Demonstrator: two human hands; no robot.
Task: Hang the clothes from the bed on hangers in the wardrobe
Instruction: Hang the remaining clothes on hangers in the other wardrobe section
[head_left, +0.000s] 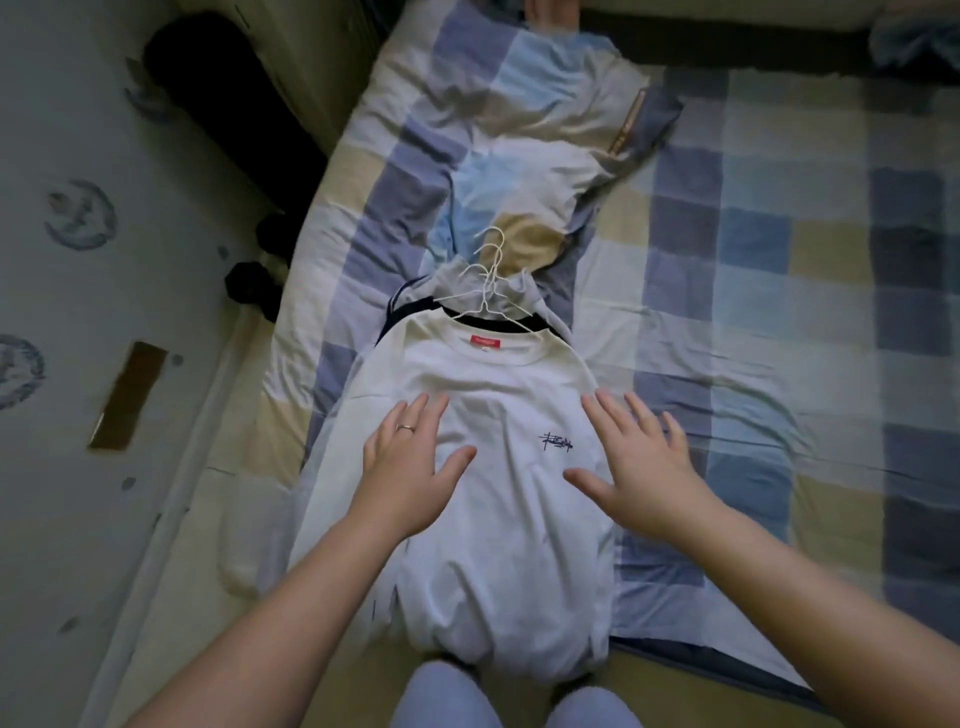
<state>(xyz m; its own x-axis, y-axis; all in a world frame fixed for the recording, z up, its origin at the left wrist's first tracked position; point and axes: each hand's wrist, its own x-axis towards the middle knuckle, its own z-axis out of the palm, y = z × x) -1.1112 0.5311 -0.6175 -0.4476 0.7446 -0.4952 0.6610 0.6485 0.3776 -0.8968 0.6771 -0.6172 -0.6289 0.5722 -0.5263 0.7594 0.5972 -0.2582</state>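
A white T-shirt (498, 519) with a red neck label and a small dark chest print lies flat on the bed, front up, on top of other garments. Dark and grey clothes (467, 296) peek out at its collar. White wire hangers (491, 275) stick out above the collars, hooks pointing toward the pillow. My left hand (410, 457) lies flat with straight fingers on the shirt's left chest. My right hand (631, 457) rests flat, fingers spread, on the shirt's right side by the print.
The bed has a blue, beige and white checked sheet (779, 291) and a matching pillow (524, 130) beyond the hangers. The floor (78, 415) with patterned covering runs along the left. Dark objects (260, 280) sit on the floor by the bed edge.
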